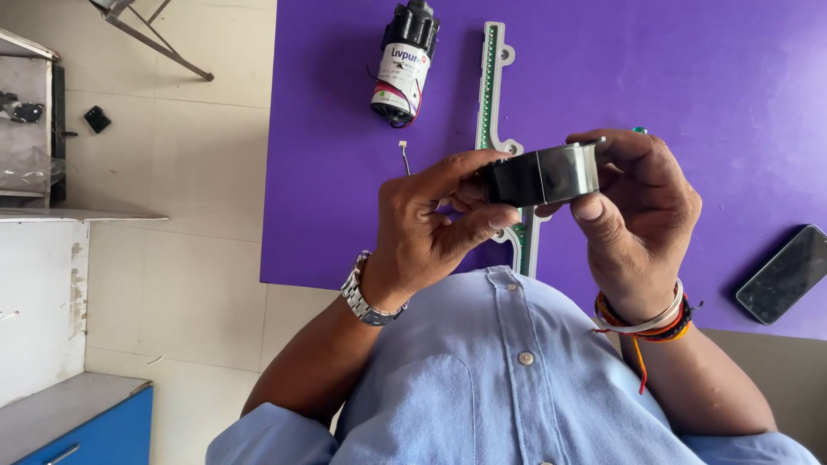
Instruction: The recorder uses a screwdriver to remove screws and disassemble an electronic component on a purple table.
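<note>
A: What is closest to us?

B: A light blue shirt (508,387). Just above it are two hands, and both hold one small black and silver block (543,175).

A: How are the hands holding it?

B: The left hand (431,228) wears a metal watch (366,293). Its thumb and fingers are curled around the dark end of the block. The right hand (633,207) has colored bands (646,319) on the wrist. Its thumb pinches the shiny end from below and its fingers press on top. So the block sits between the two hands, up in the air, not on the table.

A: How can they do this well?

B: I think both hands should hold tight but gently, so the block does not slip or twist. Keeping it over the table is safer too.

A: What is farther away?

B: A purple table (689,77). A long white strip with green dots (491,77) lies right behind the block. A phone (786,274) lies off to one side. Farthest is a black and white pump (405,60) with wires.
</note>
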